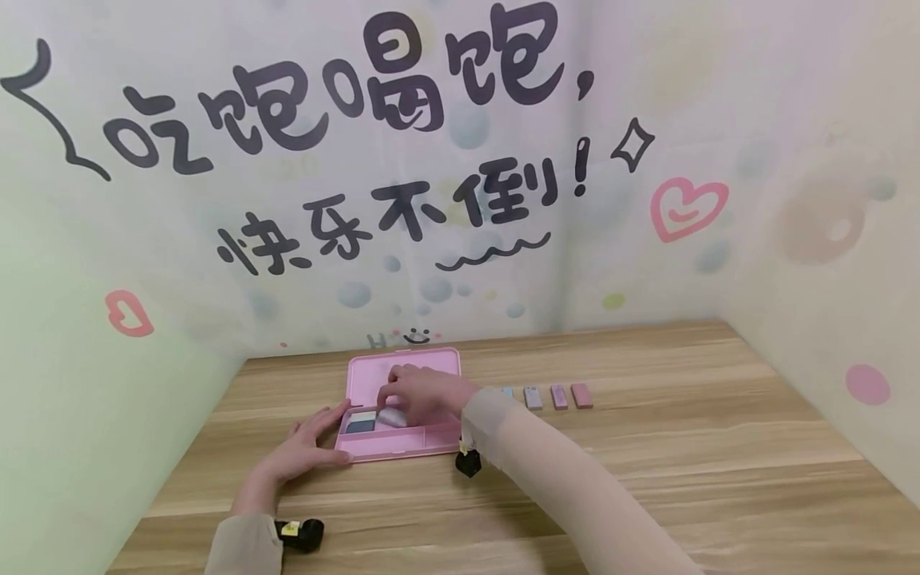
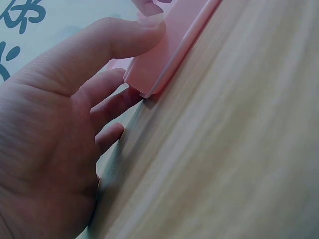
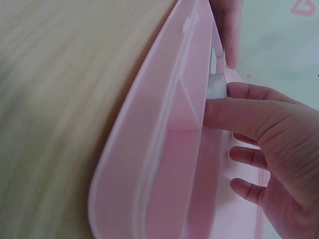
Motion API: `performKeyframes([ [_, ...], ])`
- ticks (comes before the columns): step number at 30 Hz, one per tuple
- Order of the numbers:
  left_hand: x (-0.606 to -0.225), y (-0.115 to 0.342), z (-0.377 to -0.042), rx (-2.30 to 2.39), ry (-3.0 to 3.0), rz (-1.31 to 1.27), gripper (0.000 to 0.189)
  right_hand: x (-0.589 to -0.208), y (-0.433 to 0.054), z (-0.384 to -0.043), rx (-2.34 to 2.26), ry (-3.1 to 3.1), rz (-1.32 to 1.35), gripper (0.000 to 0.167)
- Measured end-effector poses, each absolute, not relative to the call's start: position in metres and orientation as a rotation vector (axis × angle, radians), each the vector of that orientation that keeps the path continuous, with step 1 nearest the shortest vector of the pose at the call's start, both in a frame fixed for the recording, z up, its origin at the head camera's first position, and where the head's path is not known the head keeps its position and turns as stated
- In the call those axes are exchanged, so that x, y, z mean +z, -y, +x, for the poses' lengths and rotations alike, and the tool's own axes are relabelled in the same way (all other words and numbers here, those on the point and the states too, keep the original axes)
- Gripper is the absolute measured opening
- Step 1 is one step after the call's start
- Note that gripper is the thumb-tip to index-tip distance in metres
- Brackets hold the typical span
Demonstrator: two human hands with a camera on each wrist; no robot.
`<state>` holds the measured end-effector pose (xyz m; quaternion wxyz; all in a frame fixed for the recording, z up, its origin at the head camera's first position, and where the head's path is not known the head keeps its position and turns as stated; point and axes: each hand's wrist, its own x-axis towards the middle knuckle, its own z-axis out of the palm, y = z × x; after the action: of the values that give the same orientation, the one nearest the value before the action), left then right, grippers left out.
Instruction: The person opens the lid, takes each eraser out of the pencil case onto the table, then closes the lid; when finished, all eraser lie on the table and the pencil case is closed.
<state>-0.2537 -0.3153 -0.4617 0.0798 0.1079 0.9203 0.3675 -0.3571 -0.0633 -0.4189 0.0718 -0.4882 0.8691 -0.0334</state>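
Sleeves are showing nearest: left one [image 1: 244,545] coming in at bottom left, right one [image 1: 575,483] crossing in from bottom right. Black wrist units are riding on both wrists, left [image 1: 307,535] and right [image 1: 469,461]. Wood-grain table [image 1: 388,519] is lying under everything.

Left hand [image 1: 298,449] is spreading wide around the near left corner of a pink case [image 1: 388,442]: thumb touching the front wall, fingers running along the left side. Case is sitting flat on the table, compartments facing the person. Front strip is being split by a divider [image 1: 424,437] right of its middle.

Right hand [image 1: 424,391] is reaching over the case, holding narrow: thumb and index finger are pinching a pale block [image 3: 217,85] at the rear compartment, other fingers hanging loosely bent. Can't tell if the block is touching the compartment floor. Dark blue-grey block with a whitish top [image 1: 362,423] is lying left of it, same compartment.

Right of the case, small blocks are standing in a row: light blue [image 1: 508,392], partly hiding behind the right arm, then grey [image 1: 533,398], purple [image 1: 559,397], pink [image 1: 581,395].

Lid [image 1: 366,377] is leaning open behind. Lettered wall [image 1: 402,200] is closing off the back.
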Motion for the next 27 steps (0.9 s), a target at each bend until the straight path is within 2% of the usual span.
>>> performKeyframes([
  [13, -0.460, 0.314, -0.253, 1.087, -2.771, 0.353, 0.094, -0.404, 0.052, -0.362, -0.207, -2.587, -1.472, 0.051],
  [27, -0.458, 0.313, -0.252, 1.087, -2.770, 0.355, 0.095, -0.374, 0.014, -0.365, -0.402, -2.555, -1.366, 0.046],
])
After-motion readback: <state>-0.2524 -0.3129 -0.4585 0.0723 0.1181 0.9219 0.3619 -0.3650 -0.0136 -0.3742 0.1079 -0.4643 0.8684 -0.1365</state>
